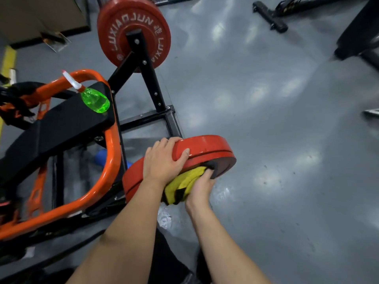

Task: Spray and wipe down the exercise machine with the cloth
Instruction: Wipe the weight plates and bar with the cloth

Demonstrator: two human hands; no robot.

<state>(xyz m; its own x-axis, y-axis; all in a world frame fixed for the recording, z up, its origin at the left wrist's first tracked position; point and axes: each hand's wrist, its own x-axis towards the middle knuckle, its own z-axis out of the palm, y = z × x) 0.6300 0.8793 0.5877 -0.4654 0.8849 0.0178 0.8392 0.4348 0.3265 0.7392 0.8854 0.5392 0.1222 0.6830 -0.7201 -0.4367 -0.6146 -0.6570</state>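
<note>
The person's left hand (164, 160) sits on top of a red weight plate (207, 147). Its fingers curl over the round edge and the thumb presses on the side, so the hand grips the plate.

The right hand (200, 187) is just below it. It holds a yellow cloth (180, 184) with some black on it. The cloth is bunched up and pressed flat on the face of the plate. The fingers are close together and bend around the cloth. Their tips go in by the black middle of the plate, where I cannot see them well.

This plate is on the near end of the exercise machine, which has a black frame (148, 76) and a bent orange bar (111, 152). A green spray bottle (95, 100) with a white and red top lies on its side on the black seat pad (61, 124), well apart from both hands.

A second red plate (114, 27) is on the far end of the frame. White letters go round it, upside down from here. They read "LUXIAOJUN". Some small signs beside the letters are too blurry to read.

The floor (266, 130) is grey and shiny.
</note>
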